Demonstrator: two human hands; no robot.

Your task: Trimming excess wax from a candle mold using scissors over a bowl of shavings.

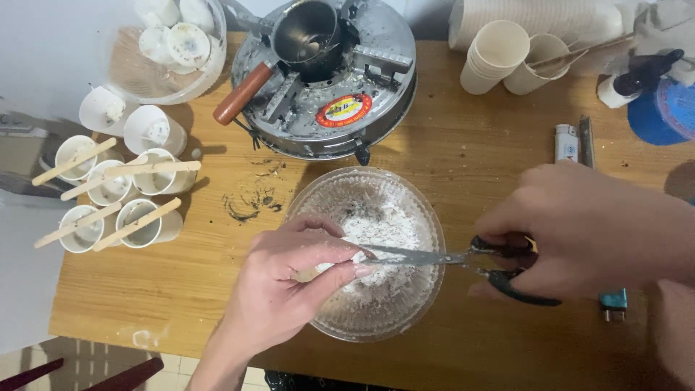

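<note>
The right hand point(579, 232) has its grip closed through the black handles of a pair of scissors point(449, 258), blades nearly shut. The left hand point(289, 279) pinches a small pale piece at the blade tips, though what it is cannot be made out. Both hover over a glass bowl point(318, 311) of white flakes on the wooden worktop point(470, 145). The fingertips sit so close to the blades that a careless snip could nick them, or scatter flakes past the rim.

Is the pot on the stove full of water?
No, the small dark pot on the stove looks nearly empty, with its bare bottom showing.
</note>
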